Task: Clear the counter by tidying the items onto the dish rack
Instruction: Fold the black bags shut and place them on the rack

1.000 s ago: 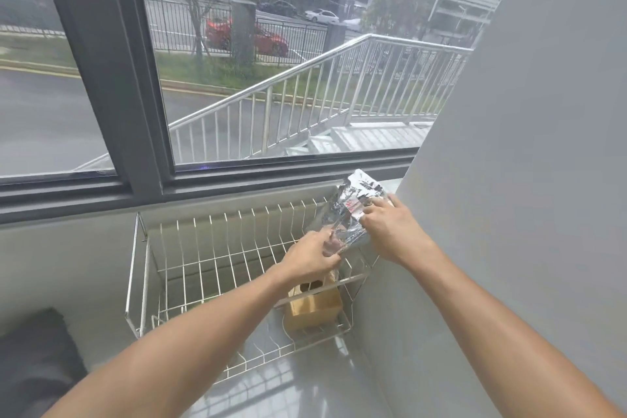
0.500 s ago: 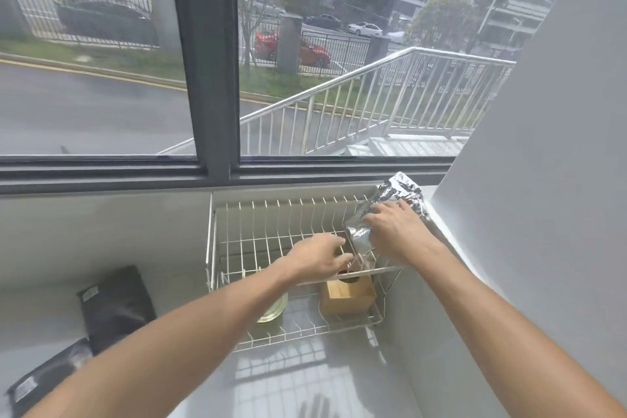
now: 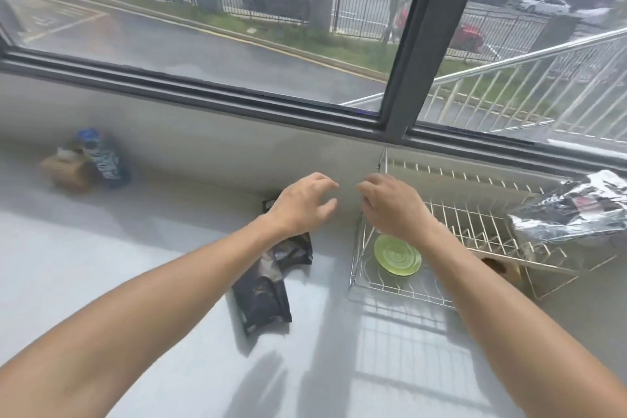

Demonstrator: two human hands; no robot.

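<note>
The wire dish rack (image 3: 475,214) stands on the counter at the right. A silver foil packet (image 3: 573,214) lies on its upper tier at the far right. A green saucer (image 3: 397,256) and a wooden box (image 3: 505,270) sit on its lower level. My left hand (image 3: 302,204) hovers open above black pouches (image 3: 268,278) lying on the counter left of the rack. My right hand (image 3: 390,204) is open over the rack's left end, holding nothing. The fingertips of both hands nearly meet.
At the far left near the wall stand a brown box (image 3: 68,173) and a blue-labelled bottle (image 3: 101,156), both blurred. The white counter (image 3: 118,265) stretches between them and the pouches. A window frame (image 3: 237,102) runs along the back.
Both hands have let go of the foil packet, which now rests on the rack, and have drawn back to the left. My view has swung left, showing more counter.
</note>
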